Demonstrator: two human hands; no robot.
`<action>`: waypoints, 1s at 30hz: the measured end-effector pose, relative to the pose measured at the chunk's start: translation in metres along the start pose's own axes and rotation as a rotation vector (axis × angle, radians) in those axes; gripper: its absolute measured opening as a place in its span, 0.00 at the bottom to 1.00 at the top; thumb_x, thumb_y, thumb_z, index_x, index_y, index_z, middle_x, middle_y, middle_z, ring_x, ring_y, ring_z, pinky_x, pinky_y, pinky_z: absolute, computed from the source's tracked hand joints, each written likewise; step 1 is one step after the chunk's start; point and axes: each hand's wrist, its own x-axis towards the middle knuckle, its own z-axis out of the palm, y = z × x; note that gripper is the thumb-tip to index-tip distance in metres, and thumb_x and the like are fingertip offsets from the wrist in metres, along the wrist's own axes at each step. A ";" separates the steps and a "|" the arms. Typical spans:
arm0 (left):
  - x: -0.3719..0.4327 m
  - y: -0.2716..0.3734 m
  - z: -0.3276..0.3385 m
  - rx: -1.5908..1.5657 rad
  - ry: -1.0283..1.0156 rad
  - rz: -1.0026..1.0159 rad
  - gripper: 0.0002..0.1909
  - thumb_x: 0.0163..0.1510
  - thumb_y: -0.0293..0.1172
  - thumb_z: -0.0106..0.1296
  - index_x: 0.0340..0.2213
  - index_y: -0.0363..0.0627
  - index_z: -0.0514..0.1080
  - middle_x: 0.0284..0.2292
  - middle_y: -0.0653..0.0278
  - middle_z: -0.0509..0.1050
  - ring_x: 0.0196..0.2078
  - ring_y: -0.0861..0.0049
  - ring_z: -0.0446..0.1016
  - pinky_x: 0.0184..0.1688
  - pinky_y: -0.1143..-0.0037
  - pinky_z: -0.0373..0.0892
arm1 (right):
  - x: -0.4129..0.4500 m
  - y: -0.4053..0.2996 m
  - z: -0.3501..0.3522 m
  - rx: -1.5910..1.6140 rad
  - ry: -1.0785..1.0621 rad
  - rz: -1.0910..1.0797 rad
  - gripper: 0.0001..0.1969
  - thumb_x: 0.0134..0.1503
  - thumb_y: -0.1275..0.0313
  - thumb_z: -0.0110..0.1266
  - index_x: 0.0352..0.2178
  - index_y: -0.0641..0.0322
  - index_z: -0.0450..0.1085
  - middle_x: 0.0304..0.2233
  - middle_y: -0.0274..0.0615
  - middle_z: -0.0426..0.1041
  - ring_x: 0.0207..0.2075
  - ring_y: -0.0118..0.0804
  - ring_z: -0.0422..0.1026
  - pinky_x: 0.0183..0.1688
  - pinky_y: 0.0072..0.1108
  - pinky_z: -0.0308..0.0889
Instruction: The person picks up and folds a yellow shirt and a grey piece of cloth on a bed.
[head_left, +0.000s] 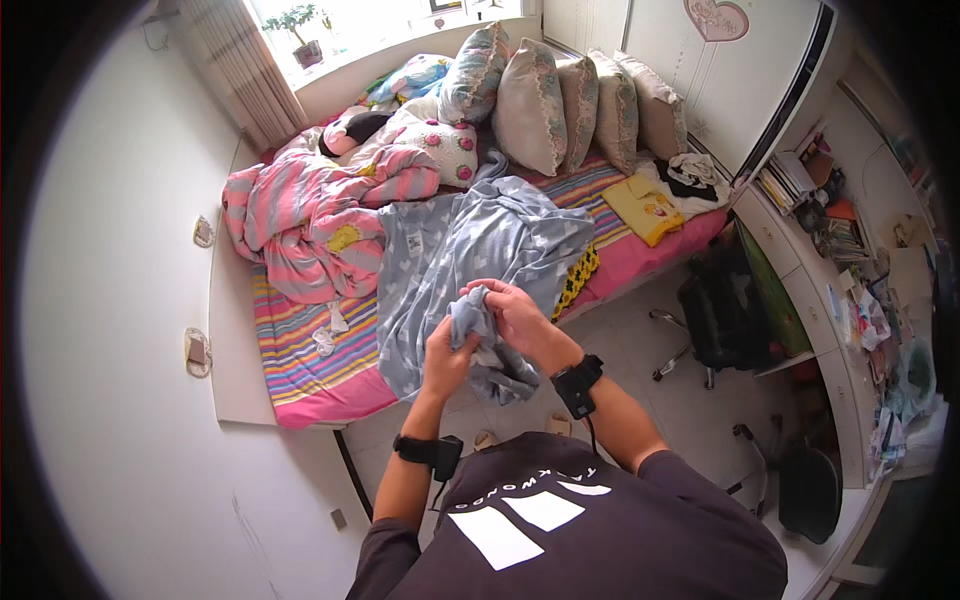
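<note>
A grey-blue cloth with white hearts, a blanket or bed cover (480, 240), lies rumpled over the bed and hangs past its near edge. My left hand (448, 356) grips a bunched part of this cloth, thumb pressed on it. My right hand (514, 311) pinches the same bunch from the right and above. Left of the cloth lies a crumpled pink and grey striped quilt (322, 217). Small white socks or cloths (325, 341) rest on the striped bed sheet (300, 375). Whether both hands hold one corner cannot be told.
Several upright pillows (529, 109) line the bed's far side. A folded yellow garment (643, 206) lies near its right end. A black office chair (724, 315) and a cluttered desk (821, 315) stand to the right. Slippers (559, 424) are on the floor by my body.
</note>
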 end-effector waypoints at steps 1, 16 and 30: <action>-0.002 -0.001 -0.003 -0.074 0.007 -0.146 0.10 0.55 0.24 0.50 0.40 0.35 0.71 0.29 0.71 0.73 0.31 0.87 0.68 0.35 0.84 0.65 | 0.001 0.005 -0.006 -0.131 0.105 -0.034 0.11 0.58 0.75 0.46 0.43 0.64 0.66 0.41 0.41 0.71 0.41 0.31 0.71 0.44 0.22 0.68; 0.005 -0.026 0.013 -0.515 0.243 -0.348 0.18 0.61 0.43 0.48 0.37 0.38 0.71 0.31 0.68 0.74 0.34 0.85 0.69 0.37 0.81 0.65 | -0.022 0.037 -0.003 -0.605 0.019 -0.208 0.23 0.52 0.71 0.61 0.47 0.71 0.64 0.42 0.42 0.72 0.42 0.28 0.71 0.46 0.21 0.67; -0.014 -0.043 0.015 -0.440 0.126 -0.525 0.30 0.57 0.49 0.51 0.50 0.37 0.60 0.43 0.61 0.69 0.45 0.77 0.68 0.49 0.76 0.63 | -0.024 0.052 -0.015 -0.810 -0.062 -0.323 0.21 0.55 0.63 0.59 0.43 0.71 0.67 0.46 0.38 0.64 0.43 0.27 0.67 0.46 0.19 0.64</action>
